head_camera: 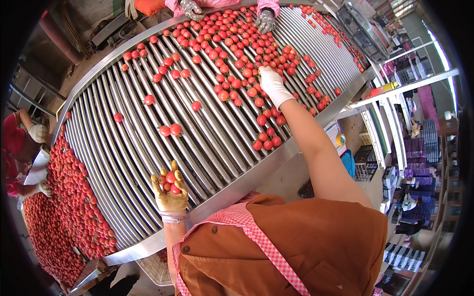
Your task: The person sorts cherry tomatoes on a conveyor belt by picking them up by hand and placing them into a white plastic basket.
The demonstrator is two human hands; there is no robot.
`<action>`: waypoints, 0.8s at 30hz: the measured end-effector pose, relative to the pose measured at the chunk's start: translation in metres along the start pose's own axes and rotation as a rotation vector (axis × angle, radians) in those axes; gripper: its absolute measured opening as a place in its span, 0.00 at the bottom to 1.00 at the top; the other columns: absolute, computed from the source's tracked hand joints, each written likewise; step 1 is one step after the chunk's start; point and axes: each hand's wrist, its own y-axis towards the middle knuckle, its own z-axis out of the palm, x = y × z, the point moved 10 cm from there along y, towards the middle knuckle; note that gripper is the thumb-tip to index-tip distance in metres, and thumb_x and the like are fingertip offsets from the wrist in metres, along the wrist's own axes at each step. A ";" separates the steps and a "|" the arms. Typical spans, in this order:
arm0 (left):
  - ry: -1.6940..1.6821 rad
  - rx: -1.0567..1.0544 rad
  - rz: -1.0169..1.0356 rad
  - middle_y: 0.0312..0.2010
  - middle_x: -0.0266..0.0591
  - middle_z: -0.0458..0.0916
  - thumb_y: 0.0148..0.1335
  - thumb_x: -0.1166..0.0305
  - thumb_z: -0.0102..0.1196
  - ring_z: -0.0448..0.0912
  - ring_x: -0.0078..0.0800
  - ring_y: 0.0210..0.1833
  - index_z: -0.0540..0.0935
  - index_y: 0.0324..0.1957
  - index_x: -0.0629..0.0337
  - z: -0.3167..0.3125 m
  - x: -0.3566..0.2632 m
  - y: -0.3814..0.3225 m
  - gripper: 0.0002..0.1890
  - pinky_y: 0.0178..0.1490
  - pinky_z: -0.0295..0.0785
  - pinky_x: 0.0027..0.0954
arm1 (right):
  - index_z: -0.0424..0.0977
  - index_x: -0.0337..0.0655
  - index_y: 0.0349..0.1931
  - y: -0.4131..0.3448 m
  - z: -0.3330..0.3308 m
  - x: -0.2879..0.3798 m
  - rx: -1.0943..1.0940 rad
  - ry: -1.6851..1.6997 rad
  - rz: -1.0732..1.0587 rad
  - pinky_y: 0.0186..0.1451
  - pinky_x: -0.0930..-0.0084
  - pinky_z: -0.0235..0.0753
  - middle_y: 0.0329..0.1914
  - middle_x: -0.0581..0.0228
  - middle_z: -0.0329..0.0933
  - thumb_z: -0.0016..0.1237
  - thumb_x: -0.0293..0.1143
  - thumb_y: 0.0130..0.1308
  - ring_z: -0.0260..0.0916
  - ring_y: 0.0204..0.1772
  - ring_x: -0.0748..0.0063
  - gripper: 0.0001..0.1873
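My left hand (170,192), in a stained yellowish glove, is turned palm up near the front rail with several small red tomatoes (170,177) cupped in its fingers. My right hand (273,84), in a white glove, reaches over the metal roller conveyor (207,148). Its fingertips are at the edge of a dense cluster of tomatoes (276,57); whether they grip one is hidden. Below that wrist a small group of tomatoes (267,140) rests close to the near rail. A pair of tomatoes (170,129) sits on the rollers beyond my left hand.
Across the conveyor are a co-worker's two gloved hands (265,21). At the left end another person in red (18,148) stands by a large mass of tomatoes (70,185). A metal side rail (244,175) runs before me. Below it is a pale crate (157,268).
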 end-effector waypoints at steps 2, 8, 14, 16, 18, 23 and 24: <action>-0.014 -0.017 -0.007 0.64 0.49 0.72 0.67 0.48 0.54 0.80 0.45 0.52 0.84 0.48 0.52 0.001 0.001 -0.003 0.21 0.44 0.83 0.35 | 0.74 0.38 0.42 0.010 0.003 -0.005 0.065 -0.016 0.085 0.49 0.51 0.78 0.41 0.45 0.79 0.51 0.32 0.60 0.79 0.46 0.43 0.11; 0.051 -0.134 0.108 0.62 0.48 0.74 0.66 0.48 0.54 0.78 0.46 0.56 0.83 0.52 0.48 0.000 -0.010 -0.021 0.21 0.49 0.81 0.42 | 0.76 0.38 0.46 -0.047 -0.017 0.052 -0.048 1.507 0.392 0.16 0.86 0.64 0.31 0.63 0.82 0.53 0.36 0.69 0.74 0.19 0.79 0.12; 0.036 0.127 0.107 0.67 0.43 0.68 0.67 0.46 0.51 0.61 0.51 0.72 0.76 0.62 0.39 0.025 -0.006 -0.010 0.24 0.72 0.57 0.59 | 0.77 0.36 0.50 -0.192 -0.055 0.294 0.512 1.863 -0.112 0.42 0.76 0.82 0.43 0.58 0.82 0.52 0.35 0.70 0.82 0.40 0.71 0.14; 0.069 0.113 0.159 0.68 0.45 0.66 0.66 0.45 0.52 0.63 0.50 0.71 0.75 0.63 0.39 0.028 -0.015 -0.013 0.26 0.71 0.58 0.58 | 0.75 0.32 0.49 -0.231 -0.073 0.337 0.279 1.585 -0.376 0.52 0.79 0.79 0.52 0.56 0.80 0.50 0.26 0.70 0.79 0.49 0.69 0.10; 0.011 0.158 0.220 0.65 0.45 0.69 0.66 0.45 0.51 0.67 0.45 0.67 0.71 0.66 0.44 0.015 -0.035 -0.021 0.29 0.71 0.61 0.52 | 0.71 0.33 0.56 -0.264 -0.091 0.378 0.165 1.202 -0.606 0.65 0.64 0.71 0.57 0.50 0.75 0.55 0.33 0.66 0.72 0.61 0.53 0.21; 0.052 0.027 0.383 0.65 0.46 0.70 0.66 0.46 0.53 0.70 0.47 0.65 0.78 0.58 0.50 -0.009 -0.069 -0.072 0.25 0.66 0.65 0.57 | 0.57 0.32 0.69 -0.318 -0.079 0.431 0.313 1.151 -0.845 0.76 0.57 0.55 0.69 0.45 0.63 0.64 0.37 0.56 0.54 0.75 0.44 0.43; 0.017 0.050 0.355 0.66 0.45 0.69 0.65 0.46 0.54 0.69 0.49 0.65 0.79 0.57 0.48 -0.010 -0.071 -0.087 0.25 0.64 0.67 0.61 | 0.56 0.33 0.70 -0.324 -0.089 0.430 0.346 1.200 -0.885 0.77 0.58 0.54 0.70 0.45 0.62 0.64 0.34 0.56 0.53 0.76 0.45 0.43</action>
